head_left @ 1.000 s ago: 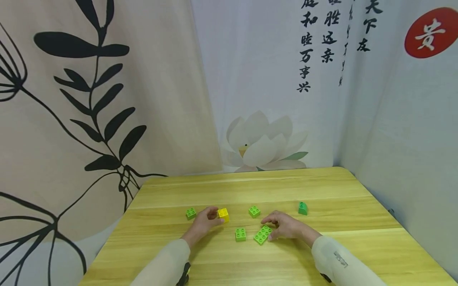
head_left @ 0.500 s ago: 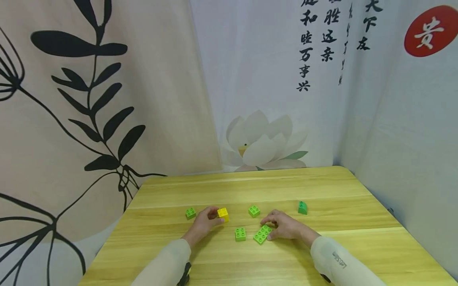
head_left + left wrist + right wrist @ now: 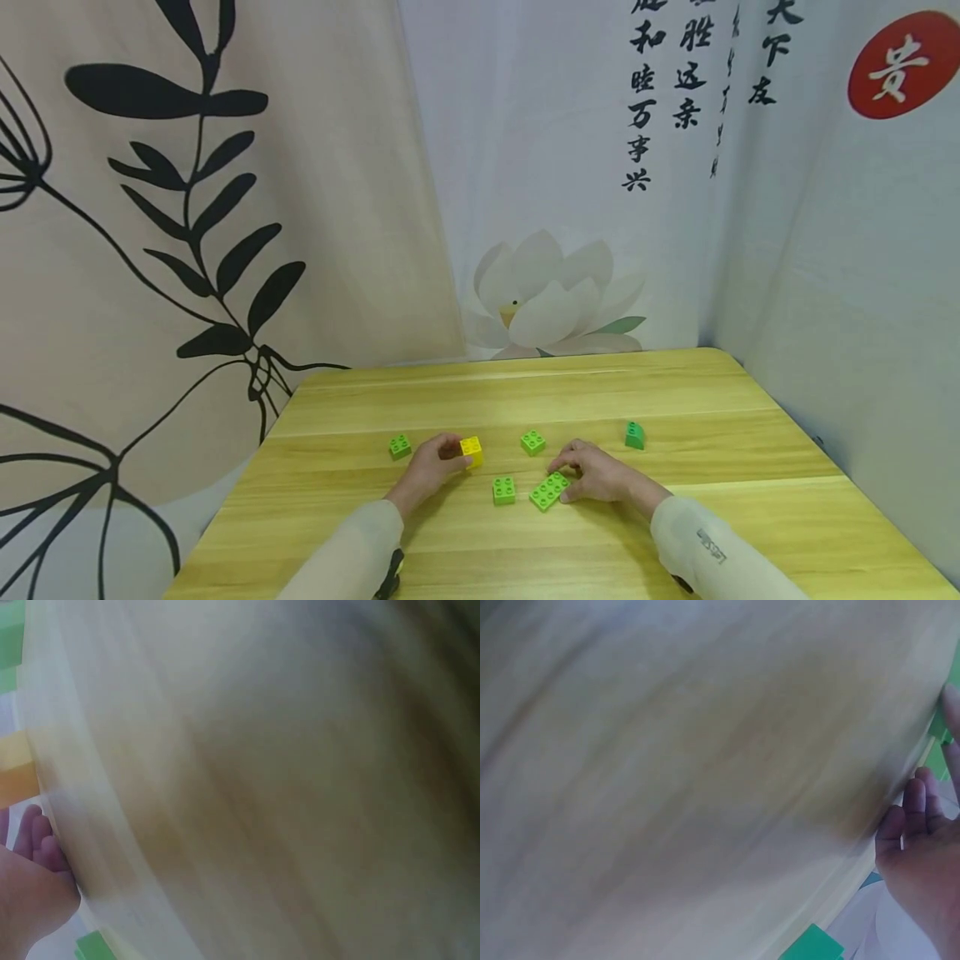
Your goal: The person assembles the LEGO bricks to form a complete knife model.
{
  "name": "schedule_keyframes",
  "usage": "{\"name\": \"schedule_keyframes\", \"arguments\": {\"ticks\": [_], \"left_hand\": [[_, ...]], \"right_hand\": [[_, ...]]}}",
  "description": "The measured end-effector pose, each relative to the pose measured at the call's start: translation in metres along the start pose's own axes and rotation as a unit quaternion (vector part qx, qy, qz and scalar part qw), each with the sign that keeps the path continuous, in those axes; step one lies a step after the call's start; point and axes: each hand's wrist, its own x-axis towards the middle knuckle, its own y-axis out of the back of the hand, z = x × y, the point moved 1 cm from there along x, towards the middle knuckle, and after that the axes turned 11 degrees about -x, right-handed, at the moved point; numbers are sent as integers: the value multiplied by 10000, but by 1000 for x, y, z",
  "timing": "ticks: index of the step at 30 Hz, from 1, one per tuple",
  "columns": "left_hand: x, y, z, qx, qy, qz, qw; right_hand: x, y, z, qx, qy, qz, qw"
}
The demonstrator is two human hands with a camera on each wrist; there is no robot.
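On the wooden table, my left hand [image 3: 431, 471] holds a yellow toy building brick [image 3: 471, 451] by its left side, thumb in front. In the left wrist view that brick [image 3: 16, 772] shows at the left edge, just past my curled fingers [image 3: 46, 851]. My right hand [image 3: 596, 475] grips a long lime-green brick [image 3: 549, 492] between thumb and index finger at its right end. The brick lies slanted, studs up. In the right wrist view my hand [image 3: 922, 847] is at the right edge, and green brick parts are cut off there.
Between the hands lie two short lime-green bricks, a near one [image 3: 504, 491] and a farther one [image 3: 533, 442]. Another green brick [image 3: 401, 447] sits left of my left hand. A darker green sloped brick [image 3: 634, 436] stands beyond my right hand. Printed curtains [image 3: 360, 208] hang behind the table [image 3: 465, 550].
My left hand has shifted slightly right along with the yellow brick. The long lime-green brick has moved a touch to the left; my right hand is nearly still.
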Motion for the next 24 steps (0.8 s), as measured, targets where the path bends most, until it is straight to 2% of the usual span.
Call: {"name": "schedule_keyframes", "arguments": {"ticks": [24], "left_hand": [[2, -25, 12, 142, -438, -487, 9978]], "right_hand": [[-1, 1, 2, 103, 40, 100, 9999]]}}
